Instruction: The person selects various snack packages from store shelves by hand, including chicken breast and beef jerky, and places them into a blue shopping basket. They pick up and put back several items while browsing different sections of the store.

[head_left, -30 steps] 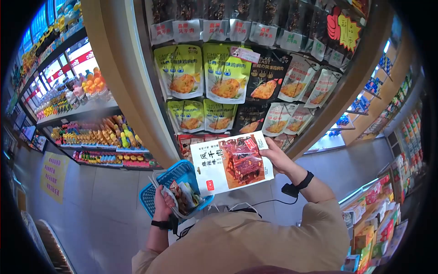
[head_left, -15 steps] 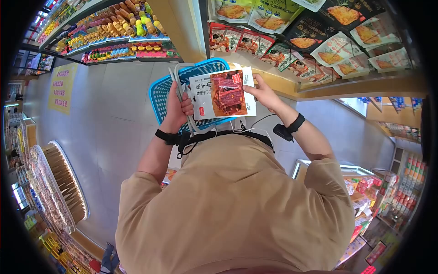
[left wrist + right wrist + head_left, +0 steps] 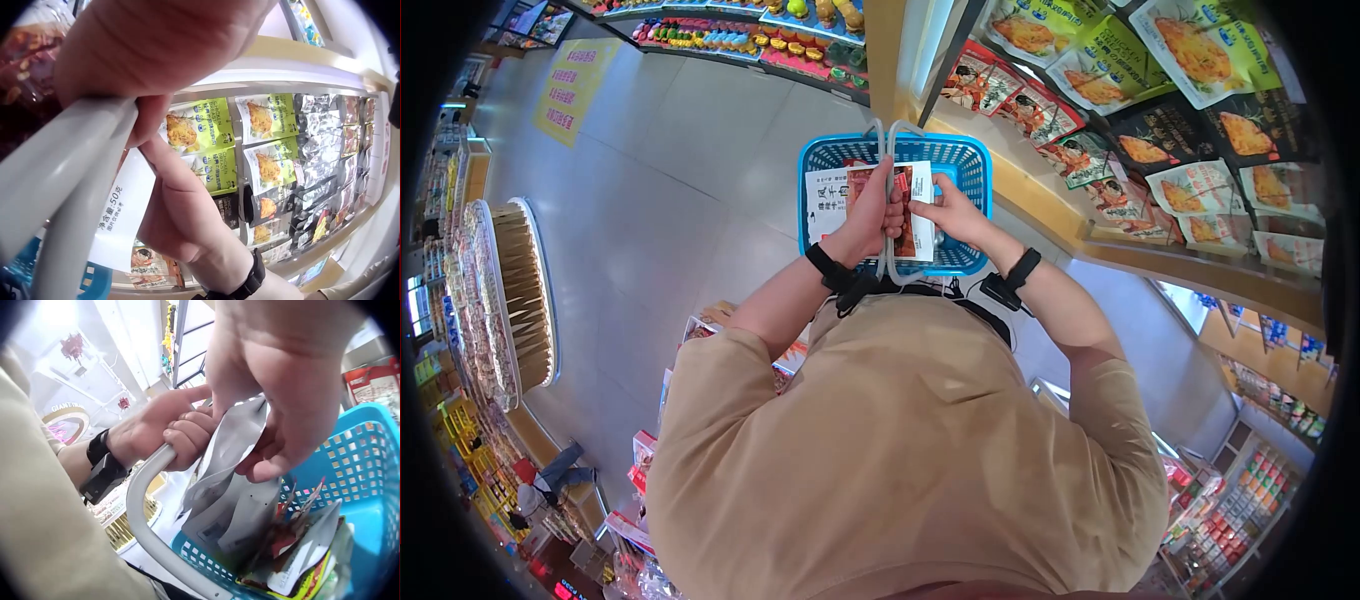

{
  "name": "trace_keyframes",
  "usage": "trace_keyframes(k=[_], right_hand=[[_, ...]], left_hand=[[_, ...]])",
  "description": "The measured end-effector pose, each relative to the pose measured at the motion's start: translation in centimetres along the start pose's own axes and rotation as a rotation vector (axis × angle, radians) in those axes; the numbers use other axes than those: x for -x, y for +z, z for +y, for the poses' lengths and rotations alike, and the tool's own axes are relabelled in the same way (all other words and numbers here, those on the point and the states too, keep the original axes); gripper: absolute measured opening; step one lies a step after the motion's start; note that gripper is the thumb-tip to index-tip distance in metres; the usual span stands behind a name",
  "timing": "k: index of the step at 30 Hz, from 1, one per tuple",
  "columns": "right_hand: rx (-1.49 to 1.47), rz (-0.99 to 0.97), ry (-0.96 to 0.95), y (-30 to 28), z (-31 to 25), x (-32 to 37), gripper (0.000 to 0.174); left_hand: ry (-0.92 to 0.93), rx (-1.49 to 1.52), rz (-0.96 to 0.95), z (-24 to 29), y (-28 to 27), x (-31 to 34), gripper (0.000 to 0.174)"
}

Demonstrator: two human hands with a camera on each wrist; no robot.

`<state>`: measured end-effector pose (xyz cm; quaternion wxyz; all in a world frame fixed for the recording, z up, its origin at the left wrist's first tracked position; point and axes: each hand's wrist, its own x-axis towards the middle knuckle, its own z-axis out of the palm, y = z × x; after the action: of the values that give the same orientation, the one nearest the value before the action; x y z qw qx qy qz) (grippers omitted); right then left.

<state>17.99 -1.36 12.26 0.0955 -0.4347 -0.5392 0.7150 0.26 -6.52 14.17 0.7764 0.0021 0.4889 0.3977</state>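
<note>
My left hand (image 3: pixel 868 218) grips the two grey handles (image 3: pixel 882 150) of a blue shopping basket (image 3: pixel 972 165) held in front of my chest. My right hand (image 3: pixel 952 212) pinches a white packet of dried meat (image 3: pixel 825 200) by its edge, and the packet stands across the basket's mouth, right beside the left hand. In the right wrist view the right hand's fingers (image 3: pixel 281 419) curl round the packet's silver back (image 3: pixel 228 494), which dips in among other snack packets (image 3: pixel 300 565). The left wrist view shows the handles (image 3: pixel 69 181) up close and the packet (image 3: pixel 125 212).
A wooden shelf unit hung with yellow, black and white snack bags (image 3: pixel 1200 190) stands close on the right. Grey tiled floor (image 3: pixel 670 170) stretches out to the left. A round display stand (image 3: pixel 510 290) sits at the far left, and low racks of goods (image 3: pixel 1210 500) at the lower right.
The head has tilted down. The right hand has brought the packet from in front of the shelf down to the basket's mouth. The left hand kept its hold on the handles.
</note>
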Motion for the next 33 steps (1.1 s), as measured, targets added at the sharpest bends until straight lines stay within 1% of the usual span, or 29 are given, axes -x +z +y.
trace_keyframes(k=[3,6,7,9,10,14,15,18,19,21,22,23,26,31,33], right_hand=[[0.258,0.200,-0.092,-1.4,4.5,-1.2,0.056],[0.494,0.317,0.013,-1.6,3.3,0.9,0.057],[0.541,0.332,0.026,-1.3,1.9,2.1,0.057],[0.529,0.376,-0.001,-2.4,3.0,2.4,0.057],[0.523,0.403,-0.014,-2.9,2.7,3.0,0.057],[0.325,0.381,0.138,-6.0,0.5,5.6,0.054],[0.247,0.392,0.088,-6.5,0.2,6.5,0.054],[0.358,0.552,-0.102,-9.1,2.5,7.4,0.057],[0.474,0.569,-0.062,-9.0,1.0,8.3,0.058],[0.602,0.636,-0.043,-8.2,-1.1,9.4,0.058],[0.666,0.670,-0.038,-7.9,-1.8,9.4,0.058],[0.781,0.693,-0.073,-7.6,-2.1,9.3,0.058],[0.891,0.654,0.023,-6.4,-2.8,7.8,0.057],[1.046,0.449,0.139,-4.2,-0.7,3.3,0.049],[1.114,0.373,0.129,-2.9,0.0,1.0,0.046]], left_hand=[[-0.024,0.030,-0.021,0.0,-0.5,-0.2,0.058],[-0.012,0.027,-0.008,-0.3,-0.5,-0.4,0.057],[-0.011,0.027,-0.015,-0.4,-0.6,-0.6,0.057],[-0.013,0.023,-0.027,-0.7,-0.8,-0.8,0.057],[-0.015,0.021,-0.021,-0.7,-0.7,-0.8,0.057],[-0.037,0.027,0.003,-0.5,-0.8,-1.1,0.058],[-0.042,0.042,0.003,-0.4,-0.8,-1.3,0.058],[-0.038,0.068,-0.012,-0.3,-0.5,-1.3,0.058],[-0.029,0.058,-0.001,-0.2,-0.4,-1.3,0.057],[-0.036,0.049,0.021,-0.3,-0.6,-1.6,0.057],[-0.032,0.060,0.021,-0.1,-0.7,-1.9,0.057],[-0.032,0.068,0.021,-0.1,-0.7,-2.0,0.056],[-0.027,0.091,0.033,0.2,-0.6,-2.0,0.055],[0.006,0.088,0.048,0.6,-1.2,-2.4,0.055],[0.009,0.100,0.083,1.0,-1.6,-2.1,0.055]])
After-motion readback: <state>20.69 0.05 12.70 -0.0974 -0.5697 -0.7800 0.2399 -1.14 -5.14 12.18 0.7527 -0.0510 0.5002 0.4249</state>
